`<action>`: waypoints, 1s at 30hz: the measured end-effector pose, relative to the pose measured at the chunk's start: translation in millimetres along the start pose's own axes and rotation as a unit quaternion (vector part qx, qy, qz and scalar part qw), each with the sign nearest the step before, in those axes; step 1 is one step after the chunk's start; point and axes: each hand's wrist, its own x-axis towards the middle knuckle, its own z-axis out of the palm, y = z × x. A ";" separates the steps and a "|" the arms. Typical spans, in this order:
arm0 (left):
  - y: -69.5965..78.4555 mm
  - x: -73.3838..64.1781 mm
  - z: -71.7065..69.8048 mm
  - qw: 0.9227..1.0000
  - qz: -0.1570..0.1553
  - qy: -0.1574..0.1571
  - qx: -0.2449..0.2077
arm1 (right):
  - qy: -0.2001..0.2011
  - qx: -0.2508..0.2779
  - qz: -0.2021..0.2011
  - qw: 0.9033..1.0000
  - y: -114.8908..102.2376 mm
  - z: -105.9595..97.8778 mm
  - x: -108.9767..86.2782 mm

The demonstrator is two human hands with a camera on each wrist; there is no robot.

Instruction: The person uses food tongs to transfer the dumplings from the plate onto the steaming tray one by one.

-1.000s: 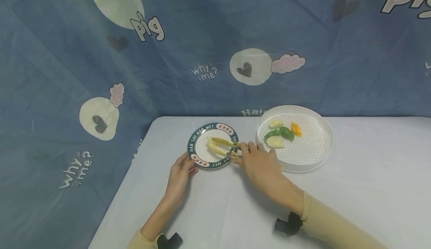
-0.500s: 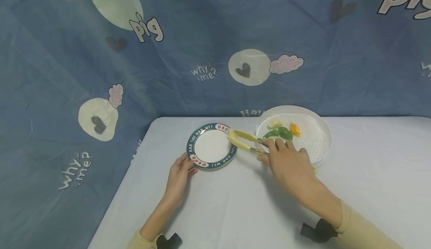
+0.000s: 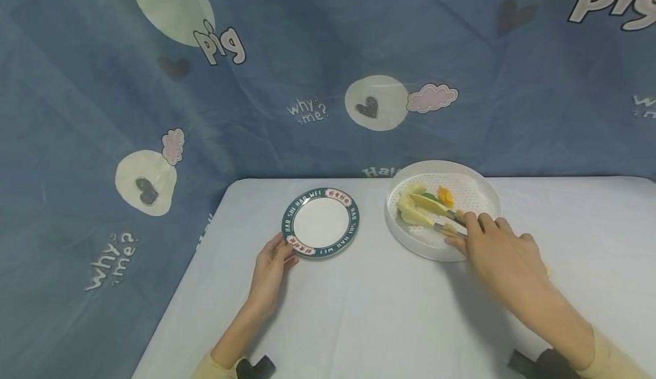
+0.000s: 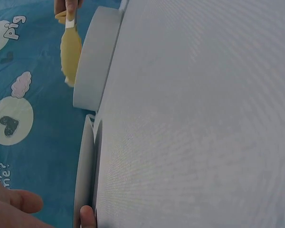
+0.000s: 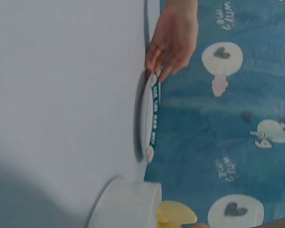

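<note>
My left hand point(image 3: 269, 271) pinches the near-left rim of a round white plate point(image 3: 320, 222) with a dark green lettered border. In the right wrist view its fingers lie on both sides of the plate's edge. Above the round white tray point(image 3: 410, 248), my right hand point(image 3: 504, 256) grips yellow-tipped tongs point(image 3: 427, 204). The tongs' arms stand spread over the tray's left part. An orange piece point(image 3: 445, 196), a green piece point(image 3: 429, 196) and a pale yellow piece point(image 3: 416, 188) lie in the tray near the tips. Other pieces are partly hidden behind the tongs.
A white cloth covers the table point(image 3: 359, 316). Behind it hangs a blue printed curtain point(image 3: 287, 43), close to the tray's far rim. The tray's wall point(image 5: 128, 202) rises higher than the plate, and a narrow gap separates the two.
My right hand has carried the tongs rightward from over the plate to over the tray's pieces. The left hand has stayed at the plate's rim.
</note>
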 end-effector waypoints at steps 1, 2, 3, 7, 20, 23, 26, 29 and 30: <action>-0.2 0.2 0.2 1.000 0.001 0.001 0.001 | -0.005 0.001 0.005 1.000 3.4 -0.2 -2.1; -0.6 0.2 0.4 1.000 0.004 0.001 0.005 | -0.009 0.002 0.009 1.000 6.7 -0.4 -4.4; -1.0 0.3 0.7 1.000 0.006 0.002 0.009 | -0.015 0.001 0.014 1.000 9.7 -0.7 -6.4; -1.1 -0.6 1.2 1.000 0.011 0.005 0.013 | -0.040 0.000 0.032 0.999 19.2 -0.8 -13.9; -1.1 0.7 1.0 1.000 0.004 0.004 0.009 | -0.063 -0.008 0.057 0.996 35.1 5.3 -33.9; -1.7 1.3 1.3 1.000 0.003 0.003 0.012 | -0.062 -0.006 0.058 0.996 35.0 6.9 -36.6; -1.8 1.8 1.4 1.000 -0.003 0.002 0.009 | -0.061 -0.003 0.061 0.996 33.0 7.8 -37.2; -2.4 2.0 1.4 1.000 -0.003 0.003 0.008 | -0.059 -0.002 0.063 0.996 30.5 8.2 -37.2; -2.1 1.9 1.5 1.000 -0.003 0.002 0.007 | -0.058 -0.002 0.064 0.996 29.7 8.3 -37.2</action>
